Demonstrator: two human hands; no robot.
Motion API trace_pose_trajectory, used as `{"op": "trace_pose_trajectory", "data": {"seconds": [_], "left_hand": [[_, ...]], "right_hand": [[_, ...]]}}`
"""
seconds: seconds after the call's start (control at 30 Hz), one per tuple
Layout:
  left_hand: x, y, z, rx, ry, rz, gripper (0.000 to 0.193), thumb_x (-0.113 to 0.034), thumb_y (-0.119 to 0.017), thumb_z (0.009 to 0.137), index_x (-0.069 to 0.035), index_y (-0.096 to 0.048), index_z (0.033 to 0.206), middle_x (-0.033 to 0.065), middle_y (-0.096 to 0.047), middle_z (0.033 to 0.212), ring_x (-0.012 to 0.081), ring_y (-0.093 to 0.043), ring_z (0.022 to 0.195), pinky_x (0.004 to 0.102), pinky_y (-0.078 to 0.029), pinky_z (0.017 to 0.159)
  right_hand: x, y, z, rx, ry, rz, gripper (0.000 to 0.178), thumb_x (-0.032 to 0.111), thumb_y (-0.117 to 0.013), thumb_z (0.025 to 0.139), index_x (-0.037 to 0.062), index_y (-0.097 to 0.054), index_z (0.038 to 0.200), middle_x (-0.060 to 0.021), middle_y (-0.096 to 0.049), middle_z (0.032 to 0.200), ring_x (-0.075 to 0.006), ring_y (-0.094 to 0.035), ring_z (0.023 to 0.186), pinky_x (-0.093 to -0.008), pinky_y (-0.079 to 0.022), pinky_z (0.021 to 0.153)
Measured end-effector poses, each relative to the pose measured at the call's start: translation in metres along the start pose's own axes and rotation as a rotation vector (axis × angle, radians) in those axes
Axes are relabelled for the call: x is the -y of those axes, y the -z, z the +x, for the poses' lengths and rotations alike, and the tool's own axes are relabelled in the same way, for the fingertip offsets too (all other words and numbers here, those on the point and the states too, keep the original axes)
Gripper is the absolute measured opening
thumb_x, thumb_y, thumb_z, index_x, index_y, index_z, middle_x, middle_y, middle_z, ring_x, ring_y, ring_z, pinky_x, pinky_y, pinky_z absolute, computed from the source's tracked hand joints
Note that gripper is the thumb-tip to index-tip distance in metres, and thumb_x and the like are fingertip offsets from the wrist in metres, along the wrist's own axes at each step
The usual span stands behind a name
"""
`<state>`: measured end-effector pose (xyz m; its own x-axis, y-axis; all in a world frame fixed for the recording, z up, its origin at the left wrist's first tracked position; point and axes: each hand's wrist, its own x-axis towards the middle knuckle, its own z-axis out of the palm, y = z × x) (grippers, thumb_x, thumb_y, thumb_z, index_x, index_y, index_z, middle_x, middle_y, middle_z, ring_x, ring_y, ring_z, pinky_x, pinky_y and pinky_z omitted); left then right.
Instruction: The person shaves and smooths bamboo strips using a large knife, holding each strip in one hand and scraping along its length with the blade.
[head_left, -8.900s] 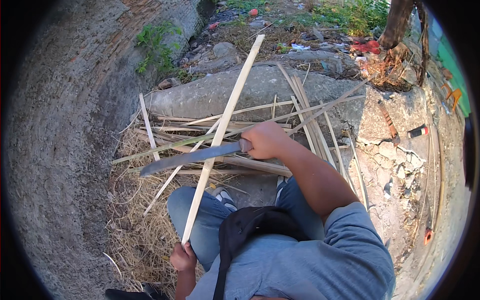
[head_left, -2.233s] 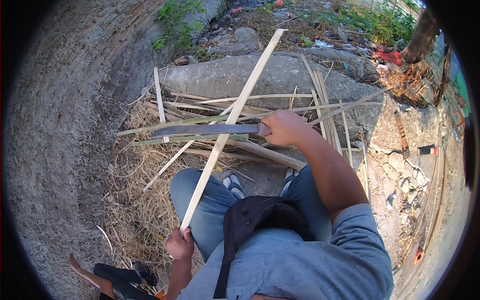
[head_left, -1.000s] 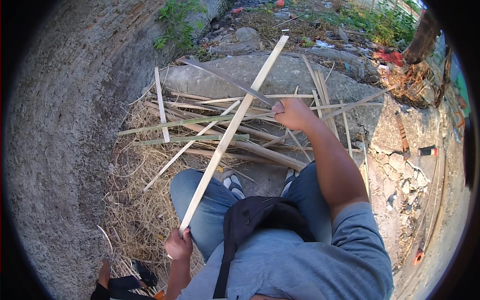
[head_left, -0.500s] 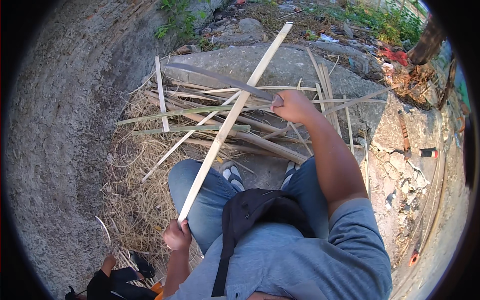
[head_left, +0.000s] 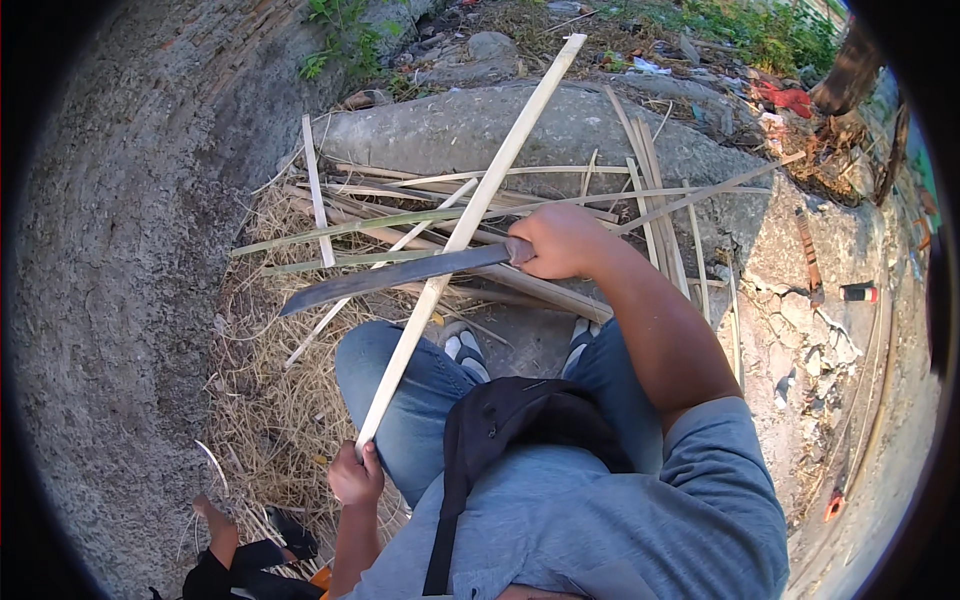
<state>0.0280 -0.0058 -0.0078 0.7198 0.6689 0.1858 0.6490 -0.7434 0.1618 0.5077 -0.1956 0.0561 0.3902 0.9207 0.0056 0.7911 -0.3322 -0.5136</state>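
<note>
My left hand (head_left: 356, 474) is closed round the lower end of a long, pale bamboo strip (head_left: 505, 158). The strip slants up and away to the right, passing over my left knee. In my right hand (head_left: 562, 240) is the handle of a machete (head_left: 400, 279), whose dark blade points left and lies across the strip around its middle. Whether the edge bites into the strip cannot be seen. Beyond my feet lies a loose pile of bamboo strips and split poles (head_left: 540, 290), some greenish, some pale.
Thin shavings (head_left: 265, 400) cover the ground at my left, beside a rough grey wall (head_left: 110, 280). A bare foot (head_left: 215, 525) of another person shows at lower left. A sheathed-looking tool (head_left: 809, 255) and a small dark cylinder (head_left: 858, 293) lie at right. Rubble and plants (head_left: 760, 40) are behind.
My right hand has drawn the machete nearer to me along the strip, and its blade now tilts down to the left. My left hand and the strip have barely moved.
</note>
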Motion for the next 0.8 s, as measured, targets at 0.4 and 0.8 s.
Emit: {"op": "trace_pose_trajectory", "data": {"seconds": [0.4,0.8], "left_hand": [[-0.001,0.003,-0.001,0.025,0.020,-0.043,0.049,-0.047,-0.053,0.101,-0.005,-0.054,0.076,0.0173,-0.053,0.056,0.0421,-0.057,0.052,0.0505,-0.044,0.051],[0.001,0.000,-0.002,0.050,0.041,-0.102,0.048,-0.046,-0.054,0.101,-0.005,-0.055,0.076,0.0182,-0.055,0.057,0.0434,-0.058,0.054,0.0514,-0.045,0.052]], "right_hand": [[-0.050,0.003,0.006,-0.272,-0.379,0.309,0.027,0.028,-0.072,0.082,0.0056,-0.074,0.097,-0.0194,-0.072,0.084,-0.0383,-0.070,0.082,-0.0444,-0.053,0.073],[-0.002,0.001,0.006,-0.129,0.037,-0.135,0.019,0.026,-0.069,0.073,0.0106,-0.070,0.085,-0.0176,-0.069,0.079,-0.0421,-0.067,0.078,-0.0504,-0.053,0.069]]}}
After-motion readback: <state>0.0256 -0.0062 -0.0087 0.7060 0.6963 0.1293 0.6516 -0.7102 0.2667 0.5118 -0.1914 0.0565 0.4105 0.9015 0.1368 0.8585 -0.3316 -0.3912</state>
